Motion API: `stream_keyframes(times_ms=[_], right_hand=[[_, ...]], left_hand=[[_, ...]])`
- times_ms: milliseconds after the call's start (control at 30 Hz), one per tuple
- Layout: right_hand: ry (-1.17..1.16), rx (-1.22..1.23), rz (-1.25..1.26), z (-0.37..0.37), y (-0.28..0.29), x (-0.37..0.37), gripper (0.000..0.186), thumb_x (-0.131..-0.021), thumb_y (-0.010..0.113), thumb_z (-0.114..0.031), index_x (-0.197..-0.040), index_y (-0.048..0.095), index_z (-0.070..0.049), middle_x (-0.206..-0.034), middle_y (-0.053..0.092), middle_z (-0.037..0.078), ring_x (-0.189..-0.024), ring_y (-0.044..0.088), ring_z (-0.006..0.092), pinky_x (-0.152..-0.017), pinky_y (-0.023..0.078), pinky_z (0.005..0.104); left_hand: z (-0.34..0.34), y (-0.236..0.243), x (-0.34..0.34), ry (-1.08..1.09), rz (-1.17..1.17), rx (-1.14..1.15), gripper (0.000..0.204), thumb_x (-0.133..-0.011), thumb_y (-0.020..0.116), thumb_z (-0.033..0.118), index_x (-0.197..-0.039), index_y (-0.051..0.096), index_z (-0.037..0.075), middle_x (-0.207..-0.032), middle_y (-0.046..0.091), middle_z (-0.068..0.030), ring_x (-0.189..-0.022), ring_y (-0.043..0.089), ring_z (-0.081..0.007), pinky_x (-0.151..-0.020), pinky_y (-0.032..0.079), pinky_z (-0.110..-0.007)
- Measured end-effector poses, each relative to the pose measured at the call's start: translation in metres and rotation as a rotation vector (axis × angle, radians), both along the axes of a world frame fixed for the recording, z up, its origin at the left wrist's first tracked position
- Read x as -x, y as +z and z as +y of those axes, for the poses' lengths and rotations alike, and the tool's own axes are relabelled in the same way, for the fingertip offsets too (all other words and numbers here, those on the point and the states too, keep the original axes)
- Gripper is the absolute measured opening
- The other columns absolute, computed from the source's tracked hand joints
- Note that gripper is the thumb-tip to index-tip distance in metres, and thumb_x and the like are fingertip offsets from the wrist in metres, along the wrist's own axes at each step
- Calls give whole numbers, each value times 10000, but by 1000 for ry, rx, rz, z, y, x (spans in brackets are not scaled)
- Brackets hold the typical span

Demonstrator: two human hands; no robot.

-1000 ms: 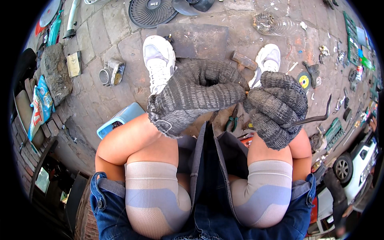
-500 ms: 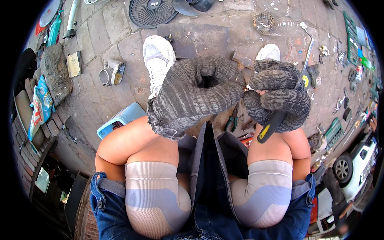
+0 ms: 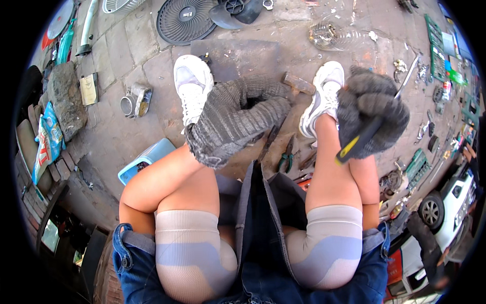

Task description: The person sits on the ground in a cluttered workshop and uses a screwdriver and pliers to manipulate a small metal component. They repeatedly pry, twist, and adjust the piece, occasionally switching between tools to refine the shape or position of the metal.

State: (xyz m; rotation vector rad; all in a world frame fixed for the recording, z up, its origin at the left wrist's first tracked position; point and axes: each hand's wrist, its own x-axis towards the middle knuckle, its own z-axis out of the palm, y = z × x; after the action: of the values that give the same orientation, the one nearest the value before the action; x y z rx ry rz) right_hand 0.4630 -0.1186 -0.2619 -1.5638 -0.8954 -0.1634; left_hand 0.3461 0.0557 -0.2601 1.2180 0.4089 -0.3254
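Both my hands wear dark grey knit gloves. My left hand [image 3: 240,114] is above the ground between my shoes, thumb and fingers curled together in a ring; anything small at the fingertips cannot be made out. In my right hand [image 3: 373,114], fingers wrap round a screwdriver [image 3: 360,139] with a black and yellow handle. Its metal shaft points up and to the right, and the tip looks bent. The two hands are apart. Below and between them, pliers [image 3: 287,156] with dark green grips lie on the ground, beside a long dark tool [image 3: 271,142].
A hammer head or metal block [image 3: 298,82] lies between my white shoes. A light blue container [image 3: 162,150] stands by my left leg. Fan parts [image 3: 187,20] and a clear plastic bottle [image 3: 349,38] lie ahead. Scattered parts and green tool cases [image 3: 420,169] line the right.
My right hand has moved right, away from my left hand, taking the screwdriver along. My left hand has shifted slightly left. More of my right shoe shows.
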Motion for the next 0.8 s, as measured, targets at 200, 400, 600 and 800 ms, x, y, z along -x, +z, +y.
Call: stream_keyframes(times_ms=[200, 400, 600, 800], right_hand=[[-442, 190, -80, -21, -85, -50, 298, -672, 669, 60, -890, 485, -26, -834, 571, 79, -803, 566, 179, -772, 459, 295], [-412, -24, 484, -42, -135, -84, 228, -682, 688, -25, -833, 518, -2, -792, 553, 67, -717, 529, 130, -671, 459, 253], [-498, 280, 70, -17, -108, -59, 237, -709, 661, -9, -894, 513, -10, -881, 582, 70, -792, 544, 143, -756, 440, 253], [-324, 374, 116, -14, -88, -30, 258, -711, 645, 20, -938, 532, -25, -900, 586, 55, -823, 546, 134, -754, 439, 250]], left_hand=[[3, -56, 10, -148, 210, -271, 319, -790, 604, 288, -942, 611, 8, -769, 626, -104, -687, 554, -136, -656, 442, -281], [5, -97, 18, -199, 101, -430, 291, -752, 634, 287, -866, 638, 19, -734, 625, -62, -673, 555, -121, -657, 447, -261], [30, -115, 16, -341, 31, -1054, 248, -671, 658, 256, -806, 628, 49, -692, 586, -108, -652, 561, -231, -628, 451, -325], [51, -119, -3, -306, -73, -1731, 221, -735, 575, 246, -929, 615, 149, -929, 558, -72, -959, 483, -252, -818, 388, -365]])
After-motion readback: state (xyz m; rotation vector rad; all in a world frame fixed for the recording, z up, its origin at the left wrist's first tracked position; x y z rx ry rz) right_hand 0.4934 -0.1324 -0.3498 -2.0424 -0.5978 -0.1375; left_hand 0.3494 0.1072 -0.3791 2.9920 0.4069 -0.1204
